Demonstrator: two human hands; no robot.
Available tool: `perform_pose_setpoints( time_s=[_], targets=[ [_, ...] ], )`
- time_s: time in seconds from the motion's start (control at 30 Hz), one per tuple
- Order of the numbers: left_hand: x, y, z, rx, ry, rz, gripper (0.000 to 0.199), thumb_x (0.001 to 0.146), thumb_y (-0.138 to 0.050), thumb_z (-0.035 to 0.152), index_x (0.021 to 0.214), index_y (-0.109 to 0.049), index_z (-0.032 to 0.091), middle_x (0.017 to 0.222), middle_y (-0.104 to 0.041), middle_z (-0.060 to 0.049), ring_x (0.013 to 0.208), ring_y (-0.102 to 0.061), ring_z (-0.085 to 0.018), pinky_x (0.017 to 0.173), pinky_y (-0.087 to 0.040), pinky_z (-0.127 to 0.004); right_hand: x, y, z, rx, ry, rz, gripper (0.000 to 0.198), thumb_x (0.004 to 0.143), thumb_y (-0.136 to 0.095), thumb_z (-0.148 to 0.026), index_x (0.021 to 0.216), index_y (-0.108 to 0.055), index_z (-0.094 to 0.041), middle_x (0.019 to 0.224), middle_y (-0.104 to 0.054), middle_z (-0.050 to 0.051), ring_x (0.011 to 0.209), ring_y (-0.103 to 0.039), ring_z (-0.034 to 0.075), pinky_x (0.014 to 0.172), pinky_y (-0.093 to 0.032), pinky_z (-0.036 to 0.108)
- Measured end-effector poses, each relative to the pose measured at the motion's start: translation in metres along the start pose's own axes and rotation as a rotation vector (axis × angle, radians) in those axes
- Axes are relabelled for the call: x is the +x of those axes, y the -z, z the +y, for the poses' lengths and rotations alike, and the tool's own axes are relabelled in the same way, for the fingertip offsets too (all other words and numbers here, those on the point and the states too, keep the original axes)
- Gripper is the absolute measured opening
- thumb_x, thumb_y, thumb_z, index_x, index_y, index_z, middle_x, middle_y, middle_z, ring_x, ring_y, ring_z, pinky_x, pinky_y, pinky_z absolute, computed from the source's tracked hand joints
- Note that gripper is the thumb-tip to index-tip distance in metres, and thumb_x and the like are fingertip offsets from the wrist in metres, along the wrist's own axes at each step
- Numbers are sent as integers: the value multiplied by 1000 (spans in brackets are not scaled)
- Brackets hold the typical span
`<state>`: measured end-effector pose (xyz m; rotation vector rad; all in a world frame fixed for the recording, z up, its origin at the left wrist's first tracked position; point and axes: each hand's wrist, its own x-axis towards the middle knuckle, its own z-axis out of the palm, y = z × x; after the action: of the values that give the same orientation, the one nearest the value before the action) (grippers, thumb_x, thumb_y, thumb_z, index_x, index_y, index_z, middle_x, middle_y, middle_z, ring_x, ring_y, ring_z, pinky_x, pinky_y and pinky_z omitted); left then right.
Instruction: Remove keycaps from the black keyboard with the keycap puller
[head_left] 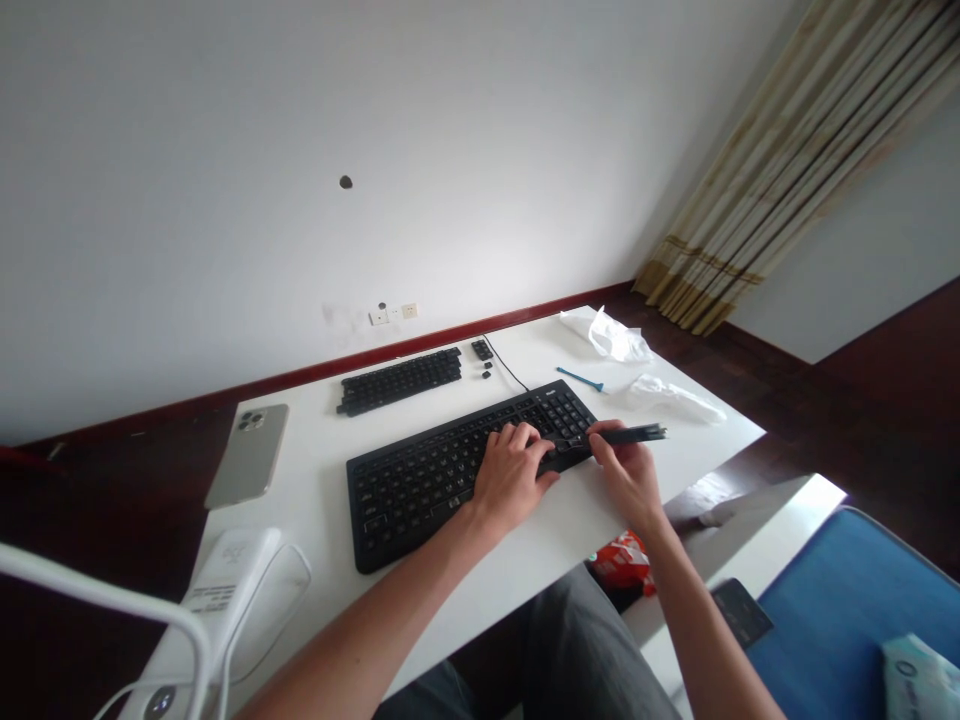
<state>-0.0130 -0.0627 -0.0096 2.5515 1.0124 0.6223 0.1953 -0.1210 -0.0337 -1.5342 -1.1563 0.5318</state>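
Overhead, we see a white rectangular desk (322, 470) against a white wall. Our left hand (510, 475) rests flat, fingers spread, on the black full-size keyboard (420, 480); our right hand (628, 475) pinches a slim black tool (634, 434) at its right edge.

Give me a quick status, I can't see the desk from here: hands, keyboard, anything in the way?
Left hand flat on keyboard. Right hand grips black tool at keyboard's right end. Nothing blocking.
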Motion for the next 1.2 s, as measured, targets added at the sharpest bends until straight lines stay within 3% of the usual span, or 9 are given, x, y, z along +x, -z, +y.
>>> perform_pose_setpoints(
  time_s=[0.2,0.43,0.73,0.9,1.2],
  targets=[
    [2,-4,3,-32,33,1,33,91,-79,32,122,-70,25,119,-66,-5,114,-58,-26,97,-46,-43,-1,-3,-4,-66,-7,-28,35,95,-63,-51,103,-70,-17,85,-70,5,71,-60,18,65,-46,30],
    [1,-6,3,-53,34,18,32,90,-81,29,118,-68,24,117,-66,-4,113,-58,-26,98,-46,-43,0,-4,-9,-171,-34,-106,41,98,-60,-53,108,-76,-16,83,-75,8,78,-70,25,74,-52,34],
    [-2,-7,2,-42,37,58,31,87,-83,30,112,-65,24,112,-66,-2,109,-58,-26,96,-46,-42,11,4,-12,-248,36,-311,40,99,-59,-54,102,-77,-19,84,-76,8,77,-70,25,71,-54,35],
    [-3,-6,1,-14,21,59,47,89,-81,32,131,-61,24,116,-65,-4,110,-57,-27,97,-46,-43,27,12,-20,-274,26,-479,40,98,-61,-54,97,-77,-18,84,-78,7,78,-71,25,73,-54,34],
    [-3,-3,0,-39,5,29,36,91,-78,32,124,-68,25,115,-65,-4,111,-56,-26,99,-46,-41,32,4,-39,-409,-41,-505,39,98,-55,-49,85,-75,-18,77,-77,5,73,-70,23,69,-50,30]
  ],
)
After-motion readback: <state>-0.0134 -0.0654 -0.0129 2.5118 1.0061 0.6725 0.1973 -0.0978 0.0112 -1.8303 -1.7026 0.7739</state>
